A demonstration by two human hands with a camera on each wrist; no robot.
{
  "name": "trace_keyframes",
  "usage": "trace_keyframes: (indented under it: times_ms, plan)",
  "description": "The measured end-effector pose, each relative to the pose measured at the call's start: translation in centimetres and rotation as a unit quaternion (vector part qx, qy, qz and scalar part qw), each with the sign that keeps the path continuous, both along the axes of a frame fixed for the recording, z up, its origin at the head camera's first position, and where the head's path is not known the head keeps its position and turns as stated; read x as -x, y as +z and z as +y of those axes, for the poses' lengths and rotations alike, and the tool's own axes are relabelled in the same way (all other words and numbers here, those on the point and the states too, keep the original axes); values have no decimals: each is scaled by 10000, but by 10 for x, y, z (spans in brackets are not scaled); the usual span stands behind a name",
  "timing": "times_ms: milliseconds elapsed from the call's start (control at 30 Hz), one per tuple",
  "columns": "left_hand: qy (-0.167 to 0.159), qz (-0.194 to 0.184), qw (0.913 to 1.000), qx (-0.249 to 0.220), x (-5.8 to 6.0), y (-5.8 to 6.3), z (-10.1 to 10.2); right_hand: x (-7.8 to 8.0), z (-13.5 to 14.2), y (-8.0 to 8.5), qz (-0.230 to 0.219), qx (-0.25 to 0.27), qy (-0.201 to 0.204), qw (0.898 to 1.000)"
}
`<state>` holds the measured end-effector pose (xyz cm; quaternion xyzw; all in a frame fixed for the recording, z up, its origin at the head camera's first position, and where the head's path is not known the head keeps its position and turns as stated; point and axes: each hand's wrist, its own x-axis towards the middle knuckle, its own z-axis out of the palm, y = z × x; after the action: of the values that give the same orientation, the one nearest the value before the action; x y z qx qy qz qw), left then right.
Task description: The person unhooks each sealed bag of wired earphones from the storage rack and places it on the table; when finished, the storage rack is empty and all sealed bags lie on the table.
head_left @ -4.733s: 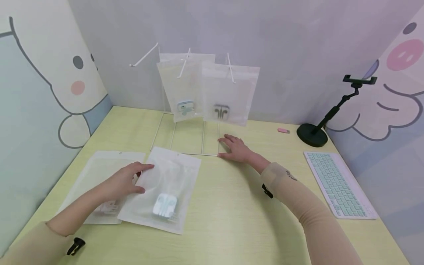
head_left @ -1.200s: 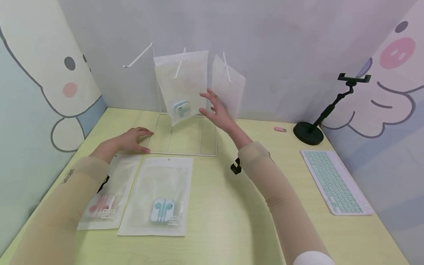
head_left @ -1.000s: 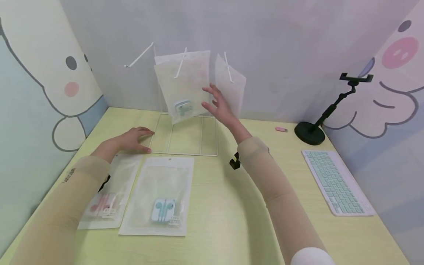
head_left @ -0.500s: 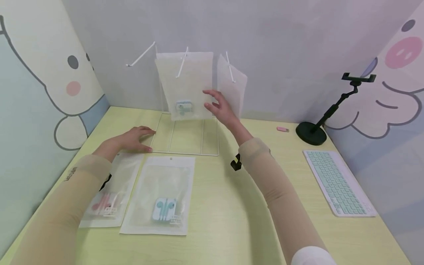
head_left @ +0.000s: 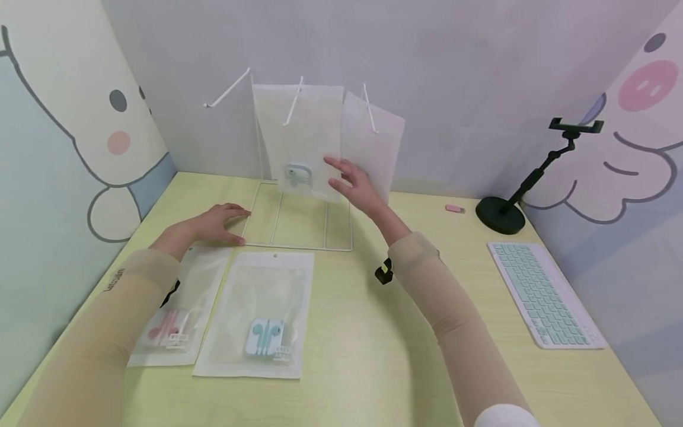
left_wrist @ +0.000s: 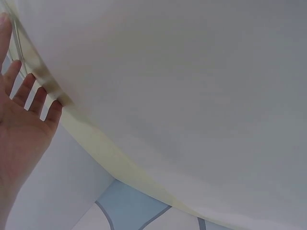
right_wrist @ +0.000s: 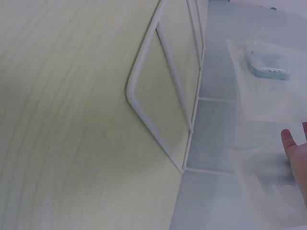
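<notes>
My left hand (head_left: 216,224) touches the left front corner of the white wire rack's base (head_left: 299,247), fingers extended. In the left wrist view, those fingers (left_wrist: 29,91) are almost straight. My right hand (head_left: 357,185) is raised, thumb and fingers spread, against the two hanging pouches. The middle pouch (head_left: 304,130), with a pale blue earphone case showing, hangs on the middle hook. Beside it the right pouch (head_left: 376,139) hangs from the right hook, its lower part behind my hand. Flat on the table lie a pouch with mint earphones (head_left: 264,337) and one with pink earphones (head_left: 165,329).
The rack's left hook (head_left: 228,89) carries nothing. To the right are a keyboard (head_left: 544,296), a black phone stand (head_left: 500,214) and a pink USB stick (head_left: 454,209). Walls close in the table (head_left: 363,356) at the back and sides.
My left hand went from the flat pouches to the rack base, the mint earphone pouch now straighter. My right hand rose from the base to the hanging pouches; lately the right one swung towards the middle one.
</notes>
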<state>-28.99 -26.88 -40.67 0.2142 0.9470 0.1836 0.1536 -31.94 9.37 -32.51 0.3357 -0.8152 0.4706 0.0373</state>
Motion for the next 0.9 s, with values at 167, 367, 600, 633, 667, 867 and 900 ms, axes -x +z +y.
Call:
trace_keyframes:
  times_ms: [167, 367, 600, 633, 667, 867, 900]
  plan:
    - [-57, 19, 10000, 12, 0, 1, 0, 10, 10, -14, 211, -103, -156, 9996]
    - [-39, 2, 10000, -5, 0, 1, 1, 12, 22, -17, 927, -179, -336, 9950]
    - [-36, 85, 10000, -32, 0, 0, 0, 4, 33, -8, 1702, -161, -278, 9849]
    - [-40, 90, 9999, -41, 0, 0, 0, 3, 34, -7, 1786, -148, -264, 9835]
    - [-43, 98, 9999, -40, 0, 0, 0, 3, 36, -5, 1872, -147, -262, 9819]
    - [-87, 111, 9999, -53, 0, 0, 1, 1, 48, -1, 2279, -276, -190, 9731]
    - [-95, 115, 9999, -53, -1, 0, 1, 0, 49, 1, 2339, -310, -159, 9716]
